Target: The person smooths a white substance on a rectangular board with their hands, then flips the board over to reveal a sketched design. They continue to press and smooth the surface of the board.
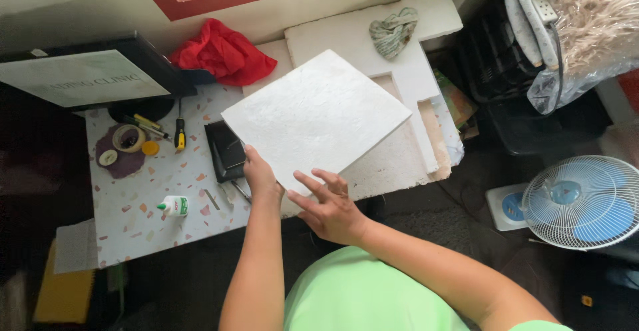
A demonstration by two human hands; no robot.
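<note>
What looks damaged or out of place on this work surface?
The large white foam slab has rectangular notches cut from its right edge. A crumpled grey-green rag lies on it, and a crumpled red cloth sits against the wall.

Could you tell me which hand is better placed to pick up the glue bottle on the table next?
The left hand, probably. It grips the white square sheet at its left corner, on the same side as the glue bottle and closer to it. The right hand rests spread at the sheet's bottom edge, farther away.
</note>
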